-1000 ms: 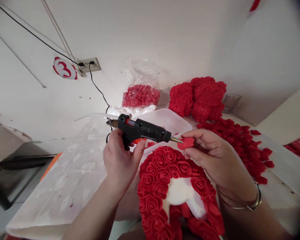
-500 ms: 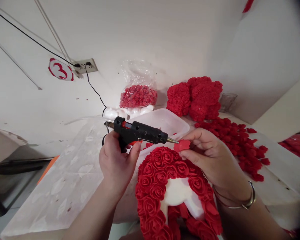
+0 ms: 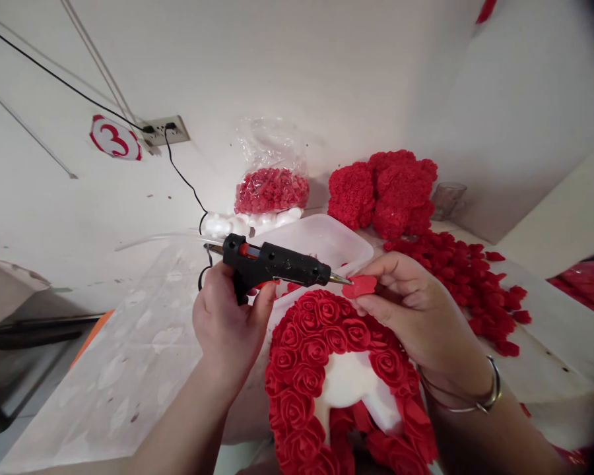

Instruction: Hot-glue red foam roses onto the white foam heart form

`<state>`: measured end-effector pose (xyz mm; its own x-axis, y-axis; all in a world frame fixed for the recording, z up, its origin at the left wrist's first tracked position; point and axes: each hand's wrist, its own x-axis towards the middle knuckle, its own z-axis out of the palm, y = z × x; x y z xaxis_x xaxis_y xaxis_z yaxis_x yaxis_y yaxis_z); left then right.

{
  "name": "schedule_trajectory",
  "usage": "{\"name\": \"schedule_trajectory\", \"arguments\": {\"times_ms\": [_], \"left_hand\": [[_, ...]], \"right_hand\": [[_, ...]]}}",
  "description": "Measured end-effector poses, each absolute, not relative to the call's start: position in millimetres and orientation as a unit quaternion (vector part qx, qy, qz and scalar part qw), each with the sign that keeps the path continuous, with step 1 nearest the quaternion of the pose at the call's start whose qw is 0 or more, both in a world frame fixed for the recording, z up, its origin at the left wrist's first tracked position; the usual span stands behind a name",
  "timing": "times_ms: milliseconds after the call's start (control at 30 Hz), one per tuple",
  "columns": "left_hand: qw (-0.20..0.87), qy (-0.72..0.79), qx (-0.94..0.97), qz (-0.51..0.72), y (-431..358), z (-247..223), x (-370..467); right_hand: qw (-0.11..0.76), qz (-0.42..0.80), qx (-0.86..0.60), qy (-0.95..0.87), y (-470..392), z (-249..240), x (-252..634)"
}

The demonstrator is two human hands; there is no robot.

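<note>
My left hand is wrapped round the grip of a black hot glue gun, its metal nozzle pointing right. Between thumb and fingertips, my right hand pinches a small red foam rose. The nozzle tip meets the left edge of this rose; whether glue is coming out is too small to see. Below both hands stands a white foam form largely covered with red foam roses. Bare white foam shows at its middle and on one slanting part.
Behind the gun lies a translucent plastic tray. A clear bag of red roses and a red rose-covered figure stand by the wall. Loose red roses are heaped at right, near a glass. A power cord hangs from the socket.
The whole view has shifted very slightly. Both hands keep their hold, and the nozzle stays at the edge of the rose.
</note>
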<state>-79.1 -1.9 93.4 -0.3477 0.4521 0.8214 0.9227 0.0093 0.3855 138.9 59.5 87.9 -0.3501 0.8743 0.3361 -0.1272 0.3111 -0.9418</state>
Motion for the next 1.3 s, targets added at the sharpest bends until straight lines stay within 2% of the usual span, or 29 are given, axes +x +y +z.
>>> {"name": "schedule_trajectory", "arguments": {"times_ms": [300,767,967,1300], "left_hand": [[0.300,-0.634,-0.531,-0.476,1.4,94.2,-78.2],[0.283,-0.653,-0.506,-0.488,1.1,90.7,-80.9],[0.299,-0.636,-0.513,-0.494,0.8,91.7,-78.8],[0.269,-0.665,-0.490,-0.495,2.1,89.4,-78.9]], "right_hand": [[0.498,0.515,-0.291,-0.634,59.6,87.3,138.9],[0.510,0.501,-0.280,-0.640,59.4,89.4,136.7],[0.512,0.524,-0.282,-0.620,58.2,87.9,136.1],[0.521,0.566,-0.255,-0.586,57.7,86.1,137.4]]}}
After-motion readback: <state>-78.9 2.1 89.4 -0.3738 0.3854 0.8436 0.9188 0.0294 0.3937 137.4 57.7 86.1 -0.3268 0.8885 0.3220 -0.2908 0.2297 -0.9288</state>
